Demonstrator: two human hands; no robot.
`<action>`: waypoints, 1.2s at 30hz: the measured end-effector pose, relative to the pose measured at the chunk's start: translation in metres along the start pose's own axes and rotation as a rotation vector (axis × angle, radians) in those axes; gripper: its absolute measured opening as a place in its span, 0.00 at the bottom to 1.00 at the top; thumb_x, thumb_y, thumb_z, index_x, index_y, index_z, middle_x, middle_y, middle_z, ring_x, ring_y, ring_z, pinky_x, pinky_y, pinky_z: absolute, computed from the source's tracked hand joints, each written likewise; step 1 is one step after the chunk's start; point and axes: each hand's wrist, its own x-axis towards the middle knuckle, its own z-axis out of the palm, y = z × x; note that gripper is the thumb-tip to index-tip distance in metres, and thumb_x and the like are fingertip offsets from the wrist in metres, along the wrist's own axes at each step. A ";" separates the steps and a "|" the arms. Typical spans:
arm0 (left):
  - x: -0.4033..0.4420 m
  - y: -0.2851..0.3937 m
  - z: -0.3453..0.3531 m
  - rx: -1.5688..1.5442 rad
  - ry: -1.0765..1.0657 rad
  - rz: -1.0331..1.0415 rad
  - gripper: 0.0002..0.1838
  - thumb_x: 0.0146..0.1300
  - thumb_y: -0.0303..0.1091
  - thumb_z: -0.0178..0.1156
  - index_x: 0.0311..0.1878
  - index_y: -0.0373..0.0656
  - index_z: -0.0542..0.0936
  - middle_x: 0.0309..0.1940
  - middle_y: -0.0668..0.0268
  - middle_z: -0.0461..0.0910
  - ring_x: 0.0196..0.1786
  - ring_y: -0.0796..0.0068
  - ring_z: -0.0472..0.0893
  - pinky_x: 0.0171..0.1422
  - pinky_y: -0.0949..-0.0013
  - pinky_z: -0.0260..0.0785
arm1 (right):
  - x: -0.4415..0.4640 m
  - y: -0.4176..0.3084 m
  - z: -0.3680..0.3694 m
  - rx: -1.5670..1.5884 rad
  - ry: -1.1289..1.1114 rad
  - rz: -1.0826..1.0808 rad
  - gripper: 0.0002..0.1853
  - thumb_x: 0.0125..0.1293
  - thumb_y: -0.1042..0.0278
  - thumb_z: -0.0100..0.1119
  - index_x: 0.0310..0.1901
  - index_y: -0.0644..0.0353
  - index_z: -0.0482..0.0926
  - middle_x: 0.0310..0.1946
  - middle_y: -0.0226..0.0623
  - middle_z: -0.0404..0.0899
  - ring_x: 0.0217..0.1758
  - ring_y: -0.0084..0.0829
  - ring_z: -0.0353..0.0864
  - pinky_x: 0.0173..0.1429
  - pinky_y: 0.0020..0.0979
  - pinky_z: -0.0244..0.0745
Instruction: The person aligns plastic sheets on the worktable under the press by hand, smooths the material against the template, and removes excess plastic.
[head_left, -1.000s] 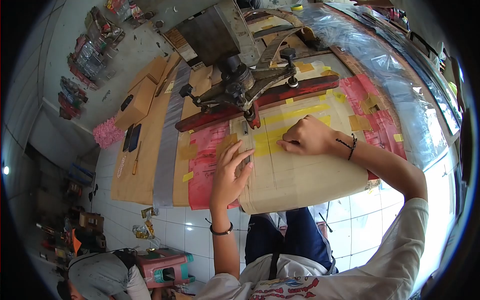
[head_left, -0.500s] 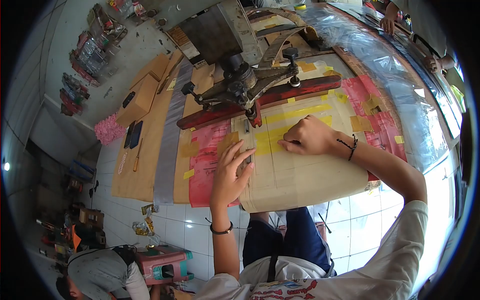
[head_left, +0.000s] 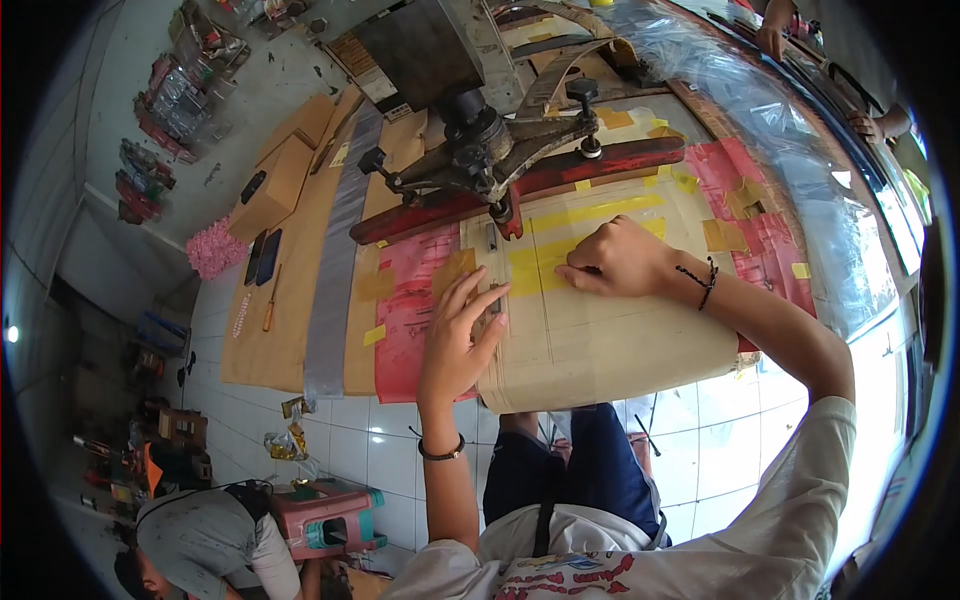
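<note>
A beige sheet (head_left: 620, 345) with thin drawn lines lies across the board, its front edge curving down over the table edge. My left hand (head_left: 455, 345) rests on the sheet's left edge with fingers stretched out, beside a small metal piece (head_left: 497, 306). My right hand (head_left: 620, 262) is closed above the yellow tape strips (head_left: 535, 268), thumb and fingers pressed together; whatever they may hold is hidden. Just beyond both hands, a red-painted clamp bar (head_left: 560, 188) crosses the sheet. A small metal clip (head_left: 491, 237) sits near the bar.
A heavy black press head (head_left: 478, 150) stands over the board. To the left lie phones (head_left: 262, 258), an orange-handled tool (head_left: 270, 312) and a cardboard box (head_left: 272, 190). Plastic film (head_left: 790, 170) covers the right side. A co-worker's hands (head_left: 868, 126) are at upper right; another person (head_left: 215, 535) bends at lower left.
The view has shifted slightly, moving the table a little up in the frame. Both hands stay in nearly the same places on the sheet; the right hand's fist has turned slightly.
</note>
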 end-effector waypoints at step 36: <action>-0.001 -0.001 0.001 -0.001 0.013 0.017 0.19 0.71 0.37 0.66 0.63 0.47 0.86 0.73 0.55 0.75 0.76 0.49 0.71 0.80 0.50 0.63 | 0.000 0.001 0.002 0.017 0.048 -0.018 0.20 0.71 0.63 0.65 0.21 0.62 0.80 0.20 0.41 0.81 0.23 0.47 0.80 0.30 0.45 0.75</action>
